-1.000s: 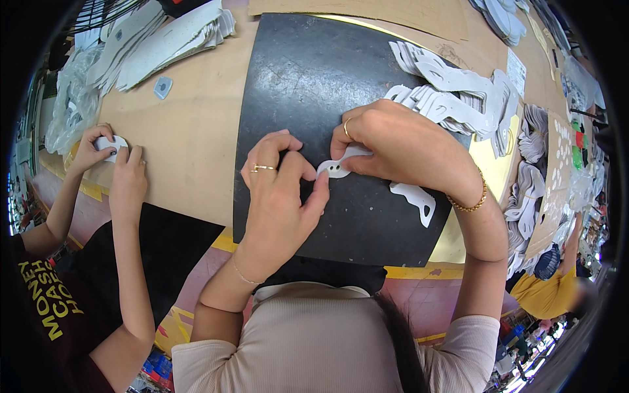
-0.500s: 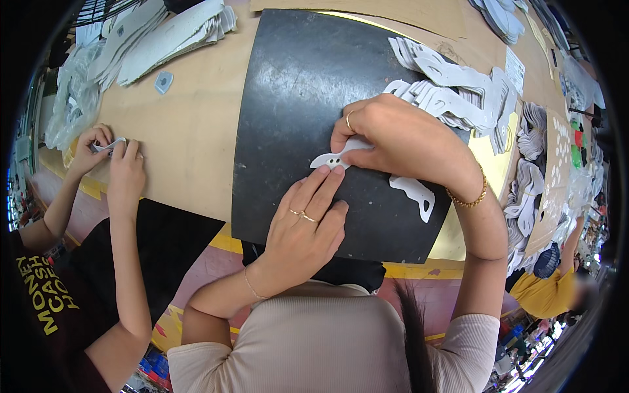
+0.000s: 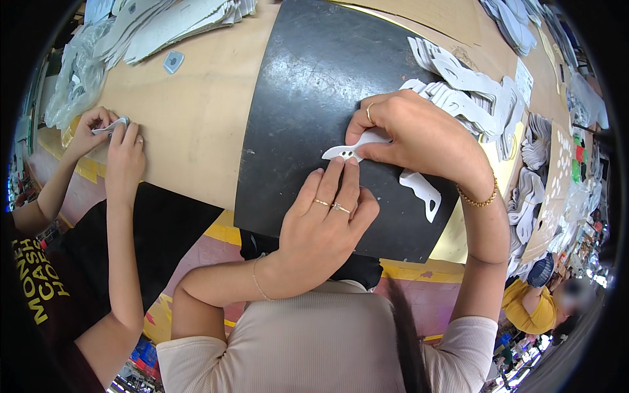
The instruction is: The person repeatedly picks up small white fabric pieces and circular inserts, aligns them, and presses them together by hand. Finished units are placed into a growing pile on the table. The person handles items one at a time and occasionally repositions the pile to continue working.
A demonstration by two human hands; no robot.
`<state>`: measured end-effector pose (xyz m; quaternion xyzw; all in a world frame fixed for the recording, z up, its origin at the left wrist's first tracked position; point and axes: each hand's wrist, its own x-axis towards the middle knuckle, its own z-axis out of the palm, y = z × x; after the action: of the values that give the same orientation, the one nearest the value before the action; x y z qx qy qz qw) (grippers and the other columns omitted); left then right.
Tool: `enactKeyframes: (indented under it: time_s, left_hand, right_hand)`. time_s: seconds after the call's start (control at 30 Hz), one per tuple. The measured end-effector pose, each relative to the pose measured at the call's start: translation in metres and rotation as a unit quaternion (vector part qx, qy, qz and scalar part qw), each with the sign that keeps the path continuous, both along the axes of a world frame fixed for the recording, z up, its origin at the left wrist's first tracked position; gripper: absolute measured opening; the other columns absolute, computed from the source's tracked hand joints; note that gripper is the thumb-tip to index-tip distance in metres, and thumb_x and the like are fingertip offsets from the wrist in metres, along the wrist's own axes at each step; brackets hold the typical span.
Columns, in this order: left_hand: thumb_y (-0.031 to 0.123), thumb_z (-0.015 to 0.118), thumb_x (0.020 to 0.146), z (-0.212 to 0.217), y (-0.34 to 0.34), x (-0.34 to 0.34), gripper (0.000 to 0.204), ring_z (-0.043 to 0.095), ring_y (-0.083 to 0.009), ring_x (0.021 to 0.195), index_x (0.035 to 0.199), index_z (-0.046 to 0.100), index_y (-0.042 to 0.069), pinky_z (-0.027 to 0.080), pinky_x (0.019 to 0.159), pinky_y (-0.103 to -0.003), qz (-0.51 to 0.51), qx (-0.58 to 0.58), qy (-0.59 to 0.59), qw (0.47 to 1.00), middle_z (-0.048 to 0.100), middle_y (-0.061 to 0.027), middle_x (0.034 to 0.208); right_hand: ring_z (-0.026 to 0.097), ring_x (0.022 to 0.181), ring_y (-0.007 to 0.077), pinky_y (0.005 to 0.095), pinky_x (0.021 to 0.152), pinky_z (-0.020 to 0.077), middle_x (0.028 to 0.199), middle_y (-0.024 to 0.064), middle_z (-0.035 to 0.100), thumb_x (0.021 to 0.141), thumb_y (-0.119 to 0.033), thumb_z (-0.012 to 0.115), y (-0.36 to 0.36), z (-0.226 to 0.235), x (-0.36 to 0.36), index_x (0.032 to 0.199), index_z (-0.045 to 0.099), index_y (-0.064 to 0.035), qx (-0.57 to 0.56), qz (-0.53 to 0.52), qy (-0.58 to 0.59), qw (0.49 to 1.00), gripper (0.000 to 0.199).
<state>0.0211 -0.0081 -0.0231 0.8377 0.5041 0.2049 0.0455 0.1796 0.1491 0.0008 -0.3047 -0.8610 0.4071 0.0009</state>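
Observation:
A thin white curved piece (image 3: 342,152) with small dark-looking holes near its end lies on the black mat (image 3: 308,85). Thumb and fingers of my right hand (image 3: 409,134) pinch its right part, hiding that end. From below, my left hand (image 3: 327,229) reaches in with fingers stretched out, two fingertips resting on the lower edge of the piece beside the holes. Just right of my hands, a similar white piece (image 3: 422,193) with an oblong opening lies on the mat, its upper end close under my right hand.
Stacks of white curved pieces (image 3: 468,78) lie at the mat's upper right. Farther right are more bundled pieces (image 3: 527,193) and a cardboard sheet (image 3: 553,190). At left, a co-worker's hands (image 3: 114,144) hold a small light piece near a clear plastic bag (image 3: 78,78). Long white sheets (image 3: 177,29) lie behind.
The whole view has shifted slightly. My left hand's fingertips have slid a little along the piece, and that hand looks more spread. My right hand keeps its pinch.

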Motion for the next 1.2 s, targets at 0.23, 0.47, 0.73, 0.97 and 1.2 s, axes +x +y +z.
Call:
enactKeyframes:
  time_s: [0.23, 0.47, 0.73, 0.97, 1.2]
  left_hand:
    - [0.011, 0.067, 0.084, 0.002, 0.0, -0.002, 0.017, 0.062, -0.0365, 0.117, 0.099, 0.065, 0.003, 0.051, 0.099, -0.044, -0.009, -0.009, 0.006, 1.0, 0.065, -0.0232, 0.121]
    - [0.01, 0.066, 0.086, -0.005, -0.007, 0.0, 0.029, 0.059, -0.0376, 0.124, 0.115, 0.069, 0.006, 0.05, 0.103, -0.048, 0.009, -0.036, -0.053, 0.998, 0.06, -0.0218, 0.134]
    - [0.001, 0.069, 0.082, -0.01, -0.008, -0.03, 0.051, 0.046, -0.0341, 0.146, 0.132, 0.066, 0.007, 0.035, 0.119, -0.056, -0.053, -0.122, -0.098, 0.986, 0.052, -0.0164, 0.153]
    - [0.008, 0.064, 0.089, -0.012, -0.005, -0.033, 0.042, 0.053, -0.0356, 0.138, 0.131, 0.064, 0.004, 0.042, 0.115, -0.052, -0.089, -0.089, -0.08, 0.989, 0.058, -0.0189, 0.144]
    - [0.01, 0.062, 0.09, -0.011, -0.004, -0.035, 0.037, 0.053, -0.0345, 0.139, 0.126, 0.065, 0.002, 0.041, 0.117, -0.05, -0.101, -0.082, -0.065, 0.989, 0.059, -0.0201, 0.143]
  right_hand:
    - [0.069, 0.078, 0.0326, 0.039, 0.07, 0.0545, 0.086, 0.0145, 0.072, 0.077, -0.008, 0.079, 0.0, 0.002, -0.002, 0.094, 0.074, -0.0016, -0.005, -0.008, -0.012, 1.0, 0.018]
    - [0.07, 0.082, 0.034, 0.0393, 0.073, 0.0548, 0.088, 0.0156, 0.072, 0.078, -0.007, 0.078, -0.006, -0.001, -0.001, 0.094, 0.074, -0.0002, -0.01, -0.038, -0.023, 0.999, 0.018]
    - [0.07, 0.074, 0.0313, 0.0378, 0.069, 0.0549, 0.084, 0.0171, 0.071, 0.084, -0.008, 0.076, -0.033, 0.01, 0.01, 0.09, 0.073, 0.0026, -0.023, -0.118, -0.008, 0.993, 0.013]
    - [0.066, 0.078, 0.0289, 0.0375, 0.076, 0.0505, 0.086, 0.0119, 0.066, 0.085, -0.01, 0.078, -0.066, 0.007, 0.022, 0.093, 0.074, -0.0019, 0.07, -0.182, 0.025, 0.981, 0.012]
    - [0.057, 0.094, 0.0264, 0.0377, 0.088, 0.0399, 0.098, 0.0072, 0.056, 0.084, -0.01, 0.079, -0.062, -0.002, 0.022, 0.091, 0.073, -0.0066, 0.073, -0.171, 0.024, 0.982, 0.01]
